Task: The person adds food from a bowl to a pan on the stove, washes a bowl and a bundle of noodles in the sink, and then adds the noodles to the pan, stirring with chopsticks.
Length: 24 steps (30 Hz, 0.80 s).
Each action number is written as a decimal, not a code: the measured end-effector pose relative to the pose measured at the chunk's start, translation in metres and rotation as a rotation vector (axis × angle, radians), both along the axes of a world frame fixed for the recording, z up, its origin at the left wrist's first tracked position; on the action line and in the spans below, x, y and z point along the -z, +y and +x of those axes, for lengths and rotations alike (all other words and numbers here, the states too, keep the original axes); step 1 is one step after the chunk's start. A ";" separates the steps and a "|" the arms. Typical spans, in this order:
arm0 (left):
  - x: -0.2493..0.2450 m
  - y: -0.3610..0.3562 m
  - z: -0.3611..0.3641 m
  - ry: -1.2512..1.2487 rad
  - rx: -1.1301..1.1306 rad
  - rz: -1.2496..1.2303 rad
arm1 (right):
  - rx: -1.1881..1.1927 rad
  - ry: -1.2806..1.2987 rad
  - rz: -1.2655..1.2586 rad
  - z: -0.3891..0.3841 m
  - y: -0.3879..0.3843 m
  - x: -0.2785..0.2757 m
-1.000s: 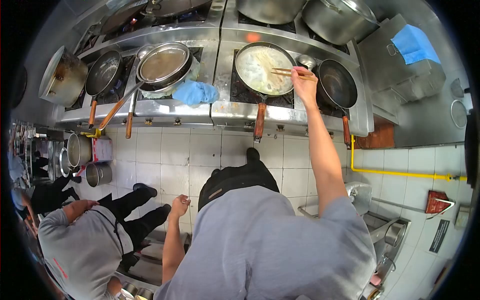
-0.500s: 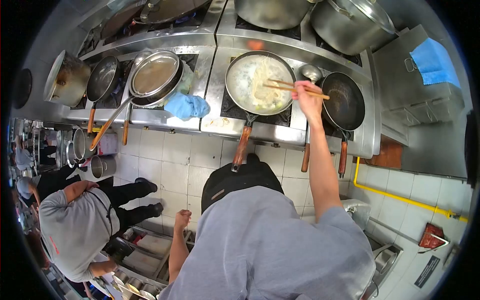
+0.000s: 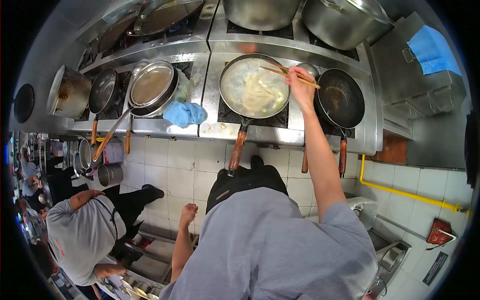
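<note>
Far to the left of the grip and low in the view, a co-worker (image 3: 80,235) in a grey shirt is bending over a shelf. Up on the stove (image 3: 215,131), well left of the grip, a tall pot (image 3: 67,92) is standing beside a small dark pan (image 3: 102,90) and a shallow metal pan (image 3: 151,84) with a long wooden handle. A blue cloth (image 3: 184,114) is lying on the stove edge, between that pan and the grip.

The left hand (image 3: 188,211) is hanging low by the person's side, far below the grip. It is curling into a loose fist with nothing in it.

The noodle pan (image 3: 223,95) is sitting just left of and under the grip, its wooden handle pointing back toward the person. Pale noodles (image 3: 257,92) are lying in cloudy water inside it.

The right hand (image 3: 301,85) is reaching out over the pan's right rim. Its fingers are pinching tight on a pair of chopsticks (image 3: 275,71), whose tips are pointing left over the far side of the pan, above the noodles.

A ladle (image 3: 310,68) is peeking out just behind the grip. An empty black pan (image 3: 341,97) is resting just to its right. Further right, another blue cloth (image 3: 432,47) is lying on a steel box.
</note>
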<state>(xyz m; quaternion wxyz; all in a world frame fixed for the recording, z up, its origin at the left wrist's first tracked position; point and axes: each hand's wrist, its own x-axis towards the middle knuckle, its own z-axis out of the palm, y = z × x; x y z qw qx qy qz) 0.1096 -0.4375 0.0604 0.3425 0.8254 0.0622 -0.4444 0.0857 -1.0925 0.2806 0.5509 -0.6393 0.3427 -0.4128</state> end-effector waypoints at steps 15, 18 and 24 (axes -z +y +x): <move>0.005 0.046 0.004 0.076 0.020 0.090 | -0.203 0.028 0.044 0.040 0.033 0.012; 0.008 0.048 0.001 0.103 -0.139 -0.018 | 0.005 0.024 -0.018 0.040 0.041 0.002; 0.018 0.051 0.006 0.107 -0.064 0.010 | -0.056 0.026 -0.007 0.063 0.055 0.021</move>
